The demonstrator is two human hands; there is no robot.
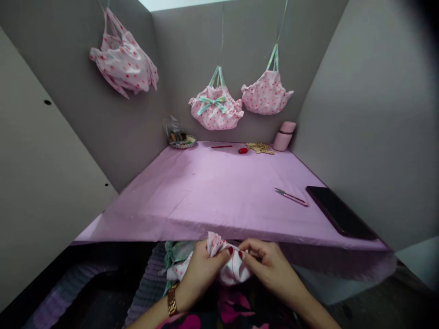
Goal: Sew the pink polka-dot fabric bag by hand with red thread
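Pink dotted fabric piece [215,243] was held at 6 o'clock, just below the front edge of the surface [212,196]. It was pinched between left hand [200,272] and right hand [270,265], fingertips closed. Thread snips [291,197] were laid at 3 o'clock, beside a black phone [339,212].

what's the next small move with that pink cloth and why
Probably pull the red thread snug with the right hand while the left hand pinches the dotted cloth: both hands grip the bunched cloth, and the thread shows between them.
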